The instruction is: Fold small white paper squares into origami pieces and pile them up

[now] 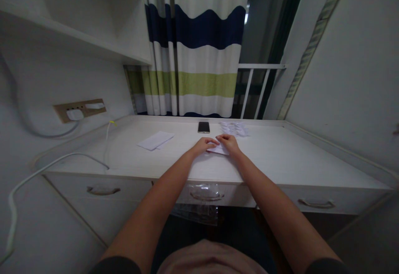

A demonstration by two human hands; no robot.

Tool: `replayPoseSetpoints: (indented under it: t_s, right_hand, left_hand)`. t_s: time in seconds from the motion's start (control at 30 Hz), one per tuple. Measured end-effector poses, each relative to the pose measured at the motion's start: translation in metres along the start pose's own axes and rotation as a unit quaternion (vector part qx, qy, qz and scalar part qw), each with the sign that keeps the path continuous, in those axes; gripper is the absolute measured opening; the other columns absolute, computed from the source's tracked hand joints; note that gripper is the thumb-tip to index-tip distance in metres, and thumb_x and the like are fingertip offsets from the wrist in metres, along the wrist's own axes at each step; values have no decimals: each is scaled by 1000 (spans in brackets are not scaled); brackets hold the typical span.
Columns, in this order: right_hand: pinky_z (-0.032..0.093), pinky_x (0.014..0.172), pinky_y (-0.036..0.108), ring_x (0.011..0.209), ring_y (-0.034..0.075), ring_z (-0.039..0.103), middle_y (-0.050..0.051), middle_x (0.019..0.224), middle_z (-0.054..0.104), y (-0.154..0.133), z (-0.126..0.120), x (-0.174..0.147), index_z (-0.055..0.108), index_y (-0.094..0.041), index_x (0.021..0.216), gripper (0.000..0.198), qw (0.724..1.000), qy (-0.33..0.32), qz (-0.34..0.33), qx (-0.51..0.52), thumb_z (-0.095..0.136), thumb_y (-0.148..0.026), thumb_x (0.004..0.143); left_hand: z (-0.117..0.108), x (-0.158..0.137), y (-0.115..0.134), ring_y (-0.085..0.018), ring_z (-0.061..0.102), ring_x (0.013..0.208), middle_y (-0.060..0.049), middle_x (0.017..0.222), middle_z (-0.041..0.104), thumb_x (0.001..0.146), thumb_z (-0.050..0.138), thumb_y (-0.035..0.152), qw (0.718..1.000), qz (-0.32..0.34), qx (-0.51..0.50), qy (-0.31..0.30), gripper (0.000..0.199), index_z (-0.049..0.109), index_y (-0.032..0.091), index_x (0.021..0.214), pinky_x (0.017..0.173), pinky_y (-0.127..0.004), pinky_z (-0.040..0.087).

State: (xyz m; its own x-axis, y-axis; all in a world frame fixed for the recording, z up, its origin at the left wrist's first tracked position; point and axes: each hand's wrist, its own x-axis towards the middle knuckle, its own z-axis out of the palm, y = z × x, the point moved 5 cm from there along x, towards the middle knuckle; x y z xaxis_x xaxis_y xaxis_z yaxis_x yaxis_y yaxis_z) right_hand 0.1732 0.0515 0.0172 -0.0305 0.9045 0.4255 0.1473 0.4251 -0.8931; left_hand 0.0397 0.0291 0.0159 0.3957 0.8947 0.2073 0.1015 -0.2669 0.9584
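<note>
A small white sheet of paper (220,149) lies on the white desk in front of me, partly covered by my fingers. My left hand (203,145) is at its left side, fingers curled and closed on that edge. From the right, my right hand (230,142) bends over the paper with thumb and fingers pinched together on it. Just behind my right hand sit several folded white paper pieces (235,129) in a group. To the left lies a stack of white paper sheets (156,140), flat on the desk.
A dark phone (203,127) lies behind my hands. The desk (296,153) has drawers along its front, with a clear plastic bag (199,211) hanging from the middle one. A white cable (71,154) crosses the left edge. A striped curtain (207,58) hangs behind the desk.
</note>
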Motion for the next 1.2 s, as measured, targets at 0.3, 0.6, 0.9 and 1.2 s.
replayPoseSetpoints:
  t_s: [0.3, 0.6, 0.9, 1.2]
  right_hand:
    - [45, 64, 31, 69, 20, 60, 6, 70, 69, 1, 4, -1, 69, -16, 68, 36, 999, -1, 2, 35, 68, -49, 54]
    - [48, 54, 28, 56, 15, 58, 1, 60, 63, 2, 5, 0, 66, -18, 82, 40, 996, -17, 32, 81, 73, -44, 53]
    - [52, 70, 31, 72, 17, 64, 5, 78, 69, -1, 4, -3, 66, -19, 85, 33, 985, -26, 50, 162, 72, -39, 59]
    - [51, 74, 30, 74, 15, 65, 4, 80, 70, -3, 5, -4, 68, -20, 83, 26, 965, -27, 75, 248, 73, -33, 61]
  left_hand:
    - [-5, -2, 7, -11, 53, 65, -4, 73, 65, 59, 66, 19, 997, 34, 34, 55, 19, 72, 13, 76, 56, -20, 42]
    - [-25, 2, 1, -12, 55, 66, -5, 83, 65, 62, 64, 22, 983, 16, -29, 180, 23, 70, 13, 82, 54, -21, 44]
    - [-33, -2, 0, -11, 56, 66, -5, 79, 65, 63, 63, 24, 970, -6, -81, 231, 26, 69, 15, 87, 55, -20, 42]
    - [-33, -1, -2, -12, 58, 65, -5, 76, 66, 61, 64, 27, 967, -13, -109, 229, 28, 69, 16, 87, 56, -20, 41]
